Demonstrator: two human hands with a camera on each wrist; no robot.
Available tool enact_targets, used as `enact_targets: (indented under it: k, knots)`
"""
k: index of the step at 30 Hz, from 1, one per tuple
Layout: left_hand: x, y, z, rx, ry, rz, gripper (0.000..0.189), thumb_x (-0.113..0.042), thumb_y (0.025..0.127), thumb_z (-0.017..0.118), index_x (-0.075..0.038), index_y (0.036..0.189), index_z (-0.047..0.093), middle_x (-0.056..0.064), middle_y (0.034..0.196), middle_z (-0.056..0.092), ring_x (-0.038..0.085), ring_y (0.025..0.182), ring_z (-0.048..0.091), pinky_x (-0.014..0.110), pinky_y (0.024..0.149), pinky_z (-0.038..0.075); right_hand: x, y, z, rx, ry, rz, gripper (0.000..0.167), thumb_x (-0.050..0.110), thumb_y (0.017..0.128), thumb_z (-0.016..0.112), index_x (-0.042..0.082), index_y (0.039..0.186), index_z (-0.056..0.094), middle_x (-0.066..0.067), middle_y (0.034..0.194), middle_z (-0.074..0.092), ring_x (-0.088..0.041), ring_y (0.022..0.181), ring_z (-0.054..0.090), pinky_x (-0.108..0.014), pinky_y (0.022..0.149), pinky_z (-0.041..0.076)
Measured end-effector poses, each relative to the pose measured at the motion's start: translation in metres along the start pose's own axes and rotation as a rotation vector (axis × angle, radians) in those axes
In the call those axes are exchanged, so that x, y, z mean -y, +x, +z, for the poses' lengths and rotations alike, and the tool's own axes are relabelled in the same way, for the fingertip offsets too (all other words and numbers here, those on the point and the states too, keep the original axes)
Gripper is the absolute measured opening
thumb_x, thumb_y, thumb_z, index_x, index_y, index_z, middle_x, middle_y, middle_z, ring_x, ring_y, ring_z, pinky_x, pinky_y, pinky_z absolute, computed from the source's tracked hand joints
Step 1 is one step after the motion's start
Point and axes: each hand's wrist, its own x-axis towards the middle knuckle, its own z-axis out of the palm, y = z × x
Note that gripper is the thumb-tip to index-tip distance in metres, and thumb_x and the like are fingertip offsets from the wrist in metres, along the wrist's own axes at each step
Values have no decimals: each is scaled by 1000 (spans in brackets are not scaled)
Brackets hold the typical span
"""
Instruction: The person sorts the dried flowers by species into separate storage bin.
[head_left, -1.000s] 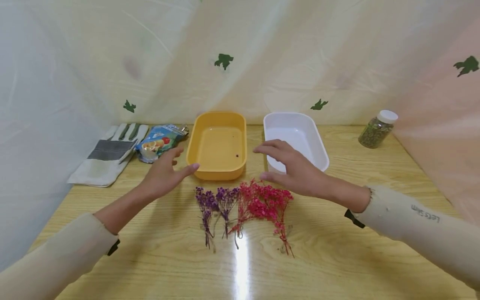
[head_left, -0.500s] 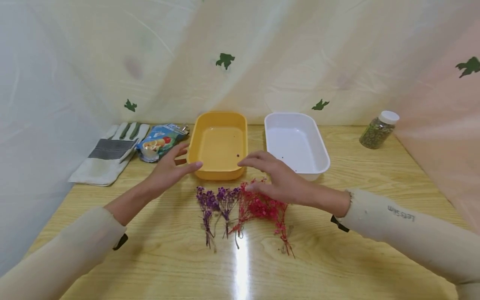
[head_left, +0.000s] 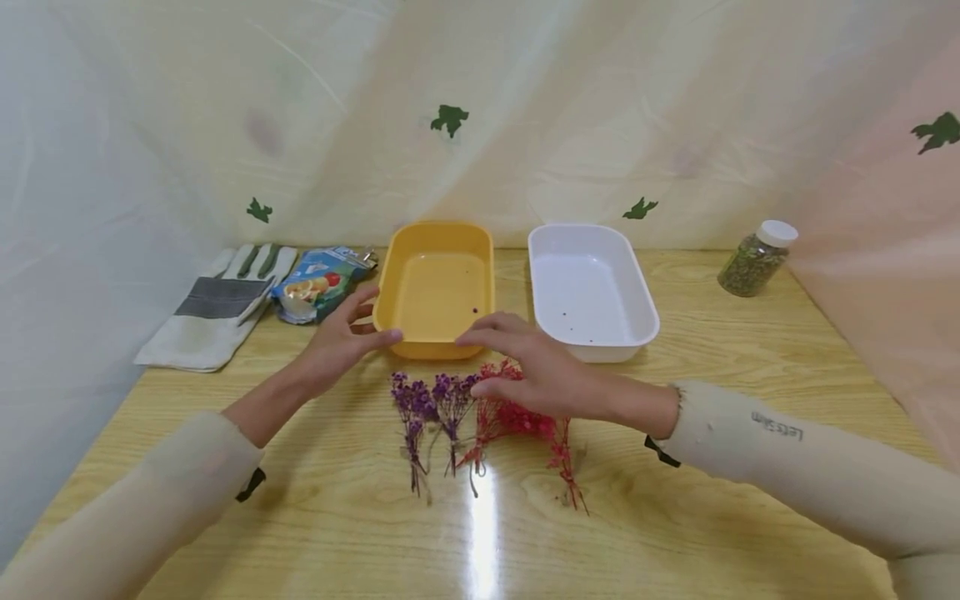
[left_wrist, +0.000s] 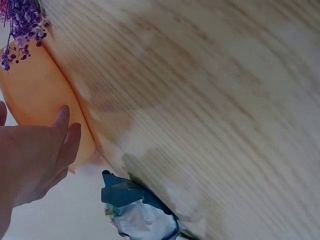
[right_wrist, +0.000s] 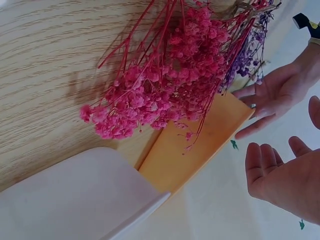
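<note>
A yellow-orange tray [head_left: 435, 287] stands at the back middle of the table. My left hand [head_left: 341, 342] is at its front left corner, thumb by the front rim and fingers along the outer left side. Whether it touches the wall I cannot tell. Over the front right corner reaches my right hand [head_left: 540, 367], fingers extended and holding nothing. Beneath that hand lie pink dried flowers [head_left: 517, 417], partly hidden. Purple dried flowers [head_left: 450, 400] lie left of them, in front of the tray. In the right wrist view the right hand [right_wrist: 285, 172] appears apart from the tray.
A white tray [head_left: 592, 292] with a few dark specks stands right of the yellow one. Work gloves [head_left: 217, 304] and a blue pouch [head_left: 318, 283] lie at the left. A white-capped jar [head_left: 753, 262] stands far right. Hanging sheeting [head_left: 562, 108] closes off the back.
My right hand has moved left and nearer, from the white tray's edge to the yellow tray's front right corner. My left hand has shifted slightly right toward that tray. The trays and flowers stay put.
</note>
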Motion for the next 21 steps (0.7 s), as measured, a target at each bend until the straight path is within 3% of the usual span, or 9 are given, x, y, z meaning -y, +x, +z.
enact_targets:
  k: [8, 16, 21]
  knots:
    - [3, -1, 1, 14, -39, -9, 86, -26, 89, 71, -16, 155, 16, 24, 147, 35, 41, 126, 46, 49, 99, 46, 1, 4, 5, 12, 6, -22, 50, 21, 86, 74, 12, 132, 57, -7, 132, 51, -21, 124, 46, -40, 102, 43]
    - [6, -2, 1, 27, -82, -36, 86, -25, 90, 70, -16, 155, 15, 23, 148, 34, 40, 127, 46, 48, 99, 46, -3, 14, 14, 140, -17, -7, 50, 23, 87, 72, 14, 134, 55, -4, 129, 54, -17, 119, 48, -36, 102, 42]
    - [5, -2, 1, 29, -85, -41, 85, -25, 90, 69, -17, 155, 14, 23, 148, 33, 40, 128, 44, 49, 100, 45, -4, 22, 19, 185, -61, -42, 47, 23, 88, 71, 12, 132, 57, -5, 127, 54, -17, 118, 48, -35, 103, 41]
